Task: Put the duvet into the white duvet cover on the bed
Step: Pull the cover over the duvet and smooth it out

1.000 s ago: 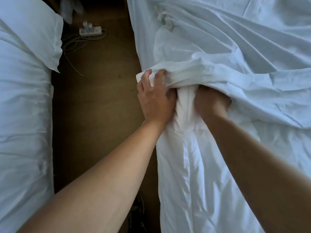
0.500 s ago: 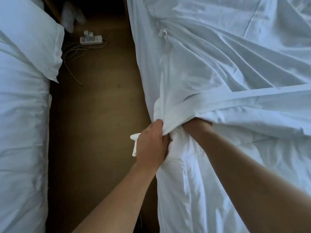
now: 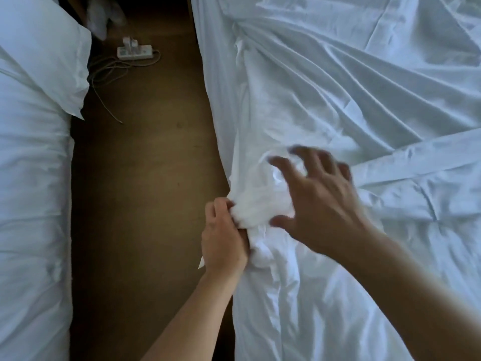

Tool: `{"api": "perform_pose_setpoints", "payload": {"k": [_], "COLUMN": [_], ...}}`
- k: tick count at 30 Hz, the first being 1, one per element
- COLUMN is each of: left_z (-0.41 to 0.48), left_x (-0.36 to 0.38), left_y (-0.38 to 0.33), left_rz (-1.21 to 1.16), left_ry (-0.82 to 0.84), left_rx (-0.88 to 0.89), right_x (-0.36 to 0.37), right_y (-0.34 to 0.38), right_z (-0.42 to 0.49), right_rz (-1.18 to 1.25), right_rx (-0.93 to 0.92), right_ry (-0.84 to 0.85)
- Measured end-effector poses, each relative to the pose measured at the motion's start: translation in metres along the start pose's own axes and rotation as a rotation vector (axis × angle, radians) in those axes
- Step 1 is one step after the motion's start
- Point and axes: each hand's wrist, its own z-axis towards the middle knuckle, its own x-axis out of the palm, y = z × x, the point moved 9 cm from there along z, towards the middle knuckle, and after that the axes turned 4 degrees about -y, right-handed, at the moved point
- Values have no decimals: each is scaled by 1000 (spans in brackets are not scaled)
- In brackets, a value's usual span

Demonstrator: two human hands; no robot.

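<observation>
Left hand [image 3: 223, 238] at lower center grips a bunched corner of the white duvet cover [image 3: 338, 100]; right hand [image 3: 317, 201] hovers beside it, fingers spread, blurry.

I stood in a bedroom with twin beds: the bed [image 3: 338, 74] I worked at, all rumpled white, and a second bed [image 3: 31, 204] across a narrow strip of brown floor [image 3: 145, 178], with a white pillow [image 3: 44, 53] lying on it. A power strip [image 3: 134, 52] with loose cables [image 3: 109, 74] lay on that floor.
</observation>
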Motion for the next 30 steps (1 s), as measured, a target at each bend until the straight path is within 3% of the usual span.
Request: {"api": "perform_pose_setpoints", "payload": {"k": [3, 7, 10, 13, 15, 20, 25, 27, 30], "left_z": [-3, -4, -16, -29, -33, -44, -64, -64, -53], "left_x": [-1, -2, 8, 5, -2, -11, -22, -38, -74], "left_y": [-2, 1, 2, -2, 1, -1, -10, -32, -79], "left_rz": [32, 104, 280, 254, 151, 18, -275, -208, -102], "left_ry": [-22, -3, 55, 34, 70, 110, -8, -36, -100], "left_rx": [47, 142, 200, 282, 246, 164, -91, 11, 345], "right_x": [36, 61, 67, 71, 67, 42, 29, 18, -3], "right_y": [22, 22, 40, 33, 30, 35, 45, 48, 41], "right_z": [15, -32, -61, -72, -72, -85, -97, -104, -109], "right_rz": [-19, 147, 141, 160, 158, 188, 241, 284, 313], "right_rx": [-42, 84, 4, 44, 42, 40, 7, 7, 31], "right_ry": [118, 31, 27, 29, 2, -259, -253, -273, -365]}}
